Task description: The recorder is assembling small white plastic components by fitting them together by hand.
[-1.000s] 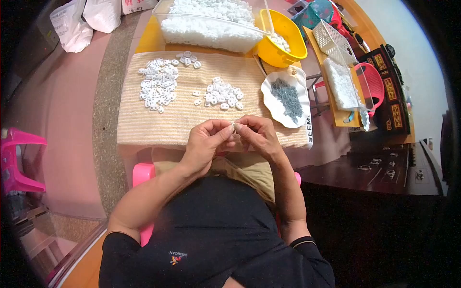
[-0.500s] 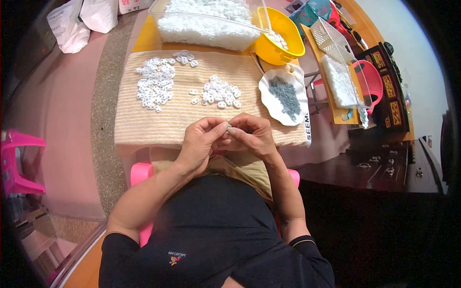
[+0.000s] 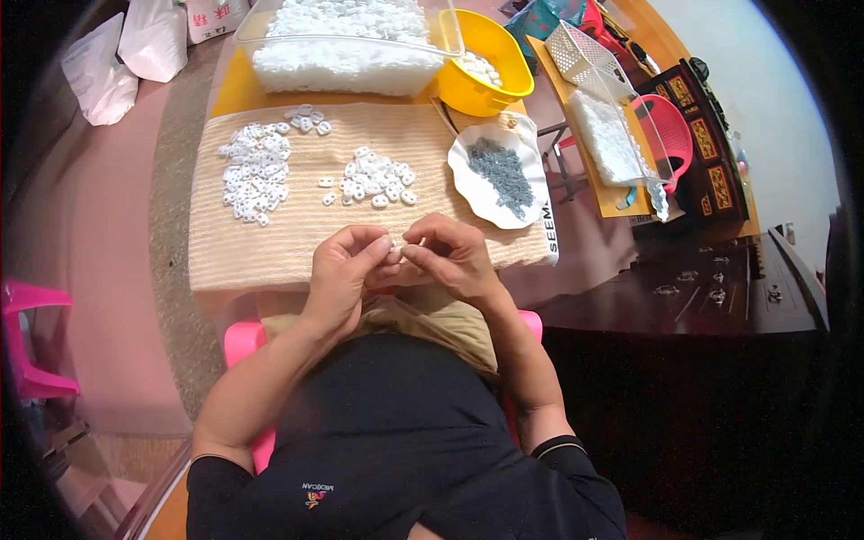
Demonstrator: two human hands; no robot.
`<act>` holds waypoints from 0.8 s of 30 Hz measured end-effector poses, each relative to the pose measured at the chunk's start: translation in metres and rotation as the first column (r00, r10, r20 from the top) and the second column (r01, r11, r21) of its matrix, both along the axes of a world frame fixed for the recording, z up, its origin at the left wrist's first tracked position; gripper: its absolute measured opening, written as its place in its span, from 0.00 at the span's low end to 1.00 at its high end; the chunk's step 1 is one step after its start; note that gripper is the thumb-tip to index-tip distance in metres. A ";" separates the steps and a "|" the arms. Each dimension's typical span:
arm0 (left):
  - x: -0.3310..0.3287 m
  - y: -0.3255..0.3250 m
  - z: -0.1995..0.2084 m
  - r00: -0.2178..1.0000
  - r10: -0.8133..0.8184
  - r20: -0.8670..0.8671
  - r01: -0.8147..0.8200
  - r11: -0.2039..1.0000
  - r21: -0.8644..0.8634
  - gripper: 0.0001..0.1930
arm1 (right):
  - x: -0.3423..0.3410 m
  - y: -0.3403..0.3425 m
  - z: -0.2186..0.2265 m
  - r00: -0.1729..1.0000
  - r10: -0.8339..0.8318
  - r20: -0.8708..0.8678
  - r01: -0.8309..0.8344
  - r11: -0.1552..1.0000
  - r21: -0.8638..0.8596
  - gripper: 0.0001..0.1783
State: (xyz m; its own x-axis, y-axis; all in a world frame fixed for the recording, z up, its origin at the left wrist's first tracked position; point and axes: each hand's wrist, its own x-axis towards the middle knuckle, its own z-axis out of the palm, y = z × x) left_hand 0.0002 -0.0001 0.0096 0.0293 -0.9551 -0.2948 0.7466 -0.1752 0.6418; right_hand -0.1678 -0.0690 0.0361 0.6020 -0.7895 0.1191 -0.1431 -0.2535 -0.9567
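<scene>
The left hand and the right hand are meeting just above the lap, fingertips pinching one small white piece between them. Both hands are equally near it. Its long side is too tiny to tell. Farther out, a little pile of white pieces is lying on the striped mat. The hands have dropped slightly lower than a second ago

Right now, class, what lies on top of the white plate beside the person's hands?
The white plate holds a heap of small grey pieces, spread across its middle. The plate surface beneath that heap is covered, so anything under the pieces cannot be seen.
</scene>
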 end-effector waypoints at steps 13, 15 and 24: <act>-0.002 0.002 0.007 0.999 -0.039 0.016 0.039 0.999 0.023 0.05 | -0.088 -0.072 0.022 0.752 -0.504 -0.426 0.157 0.763 -0.626 0.10; -0.001 0.002 0.005 0.999 -0.042 0.025 0.042 0.999 0.022 0.05 | -0.091 -0.081 0.019 0.715 -0.525 -0.462 0.105 0.734 -0.671 0.10; -0.003 0.005 0.003 0.998 -0.053 0.021 0.053 0.998 0.026 0.05 | -0.089 -0.096 0.007 0.539 -0.577 -0.614 -0.038 0.711 -0.702 0.10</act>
State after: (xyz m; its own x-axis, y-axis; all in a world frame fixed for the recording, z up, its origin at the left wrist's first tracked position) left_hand -0.0026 0.0050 0.0124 -0.0144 -0.9477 -0.3188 0.7216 -0.2306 0.6528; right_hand -0.2571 -0.1647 0.0433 0.4548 -0.8610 0.2275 -0.8725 -0.4820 -0.0798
